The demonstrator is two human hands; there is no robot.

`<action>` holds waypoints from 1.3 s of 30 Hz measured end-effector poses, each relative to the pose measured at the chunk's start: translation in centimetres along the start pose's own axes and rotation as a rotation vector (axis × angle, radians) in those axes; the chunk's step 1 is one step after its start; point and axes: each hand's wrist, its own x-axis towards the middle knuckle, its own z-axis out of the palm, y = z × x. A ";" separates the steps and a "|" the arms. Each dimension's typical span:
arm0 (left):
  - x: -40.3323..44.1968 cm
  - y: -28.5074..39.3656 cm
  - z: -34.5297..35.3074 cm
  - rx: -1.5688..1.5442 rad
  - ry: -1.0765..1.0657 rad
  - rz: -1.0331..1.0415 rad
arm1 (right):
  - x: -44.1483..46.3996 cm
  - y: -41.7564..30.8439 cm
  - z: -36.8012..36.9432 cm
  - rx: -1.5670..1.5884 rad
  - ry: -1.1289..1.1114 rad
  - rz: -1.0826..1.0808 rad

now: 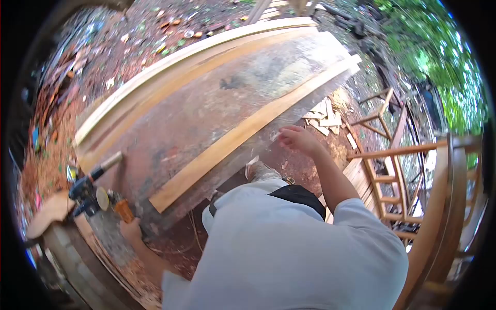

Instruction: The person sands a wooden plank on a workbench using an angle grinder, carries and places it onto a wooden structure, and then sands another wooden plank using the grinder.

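Orange handle (124, 210) sits at the near left corner of the worktable (191, 119), beside a black tool (81, 189) that takes up that end. 1 long plank (248, 127) lies along the table's near side; boards (201, 54) line the far edge. Wood offcuts (330, 122) lie on the ground, with wooden frames (398, 151) to my right. My left hand (130, 229) meets the handle's lower end, fingers apparently curled; I cannot tell whether they grip. My right hand (297, 138) hangs by the near edge, part open, fingers loosely bent, visibly unloaded.
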 end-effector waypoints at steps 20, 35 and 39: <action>-25.2 27.6 2.1 -0.978 -1.435 0.632 | -3.5 -3.0 8.7 0.787 -0.324 -0.255; -27.9 22.3 20.1 -0.540 -0.595 0.683 | 5.7 7.0 4.5 -0.005 0.014 -0.198; -17.8 16.0 15.0 -0.070 -0.048 0.583 | 6.2 6.9 7.2 -0.262 -0.189 -0.155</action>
